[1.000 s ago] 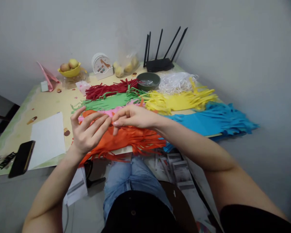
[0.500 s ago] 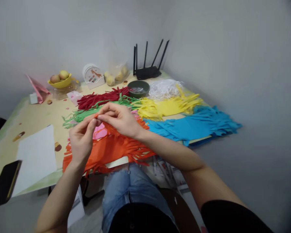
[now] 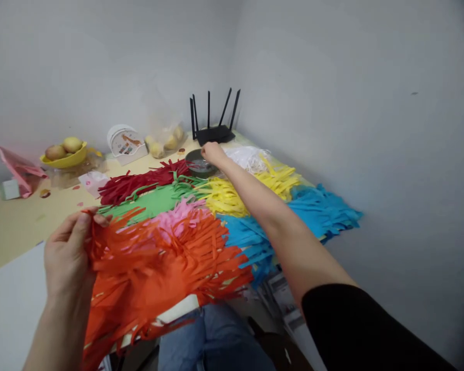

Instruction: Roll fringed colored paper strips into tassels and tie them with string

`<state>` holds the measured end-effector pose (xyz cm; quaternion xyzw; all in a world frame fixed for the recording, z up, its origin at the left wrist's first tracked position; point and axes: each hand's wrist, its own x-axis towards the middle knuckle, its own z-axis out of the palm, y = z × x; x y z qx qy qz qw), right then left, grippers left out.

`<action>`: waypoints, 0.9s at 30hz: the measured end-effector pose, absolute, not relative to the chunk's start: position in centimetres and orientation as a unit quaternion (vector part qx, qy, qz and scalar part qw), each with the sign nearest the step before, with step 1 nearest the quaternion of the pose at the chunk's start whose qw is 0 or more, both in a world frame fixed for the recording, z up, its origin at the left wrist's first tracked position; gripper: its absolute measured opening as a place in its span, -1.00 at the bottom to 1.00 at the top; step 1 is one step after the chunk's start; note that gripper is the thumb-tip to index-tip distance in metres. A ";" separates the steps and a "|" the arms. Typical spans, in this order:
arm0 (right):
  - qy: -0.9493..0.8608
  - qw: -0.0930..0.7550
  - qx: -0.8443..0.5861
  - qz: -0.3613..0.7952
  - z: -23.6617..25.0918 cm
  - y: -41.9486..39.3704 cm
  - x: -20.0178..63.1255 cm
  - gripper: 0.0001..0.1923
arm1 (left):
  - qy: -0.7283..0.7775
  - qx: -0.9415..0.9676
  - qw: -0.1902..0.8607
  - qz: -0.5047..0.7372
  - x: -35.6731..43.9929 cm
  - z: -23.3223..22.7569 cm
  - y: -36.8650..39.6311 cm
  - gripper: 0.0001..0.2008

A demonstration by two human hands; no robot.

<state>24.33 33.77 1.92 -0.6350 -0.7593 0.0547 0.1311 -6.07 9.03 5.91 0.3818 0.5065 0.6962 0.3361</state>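
Note:
My left hand (image 3: pixel 71 247) is closed on the gathered upper left end of an orange fringed tassel sheet (image 3: pixel 154 273), thumb pressed against the fingers. The rest of the sheet spreads over the table's front edge, its cut strips loose. Stretched far forward, my right hand (image 3: pixel 213 153) has curled fingers over the rim of a dark green bowl (image 3: pixel 196 167). Clear material shows inside the bowl; what the right fingertips hold, if anything, is hidden. Pink fringe (image 3: pixel 181 214) lies just behind the orange sheet.
Green (image 3: pixel 156 200), dark red (image 3: pixel 143 183), yellow (image 3: pixel 228 196), blue (image 3: pixel 317 206) and white fringes (image 3: pixel 247 157) cover the table. Behind stand a black router (image 3: pixel 215 135), bagged yellow fruit (image 3: pixel 164 144), a white holder (image 3: pixel 127 144) and a yellow fruit bowl (image 3: pixel 64 161). White paper (image 3: pixel 13 293) lies left.
My hands have parted. The right has gone forward to the green bowl; the left has moved left and down, still pinching orange strips. The camera view has shifted right.

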 end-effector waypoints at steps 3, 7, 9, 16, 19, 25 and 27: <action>-0.753 0.048 -0.653 0.066 -1.1 37.6 25.8 -0.63 | 0.560 0.372 0.370 0.641 -5.8 4.8 9.4 -0.59; -0.755 -0.018 -0.652 0.069 -4.4 39.9 25.4 -0.58 | 0.580 0.371 0.410 0.598 -5.4 3.1 10.3 -0.55; -0.754 -0.031 -0.653 0.069 -5.1 40.6 25.2 -0.57 | 0.575 0.383 0.422 0.587 -5.3 2.6 10.8 -0.57; -0.761 0.065 -0.644 0.044 -2.5 39.0 26.0 -0.72 | 0.587 0.405 0.424 0.559 -4.6 2.2 11.4 -0.60; -0.774 0.206 -0.596 0.053 0.0 34.8 24.3 -0.67 | 0.572 0.427 0.412 0.567 -3.9 2.3 11.1 -0.65; -0.768 0.414 -0.231 0.431 2.9 19.9 17.4 -0.84 | 0.538 0.492 0.368 0.577 -2.1 3.1 9.3 -0.75; -0.740 0.405 -0.191 0.502 3.0 16.3 16.0 -0.84 | 0.530 0.519 0.336 0.580 -1.6 3.4 8.1 -0.78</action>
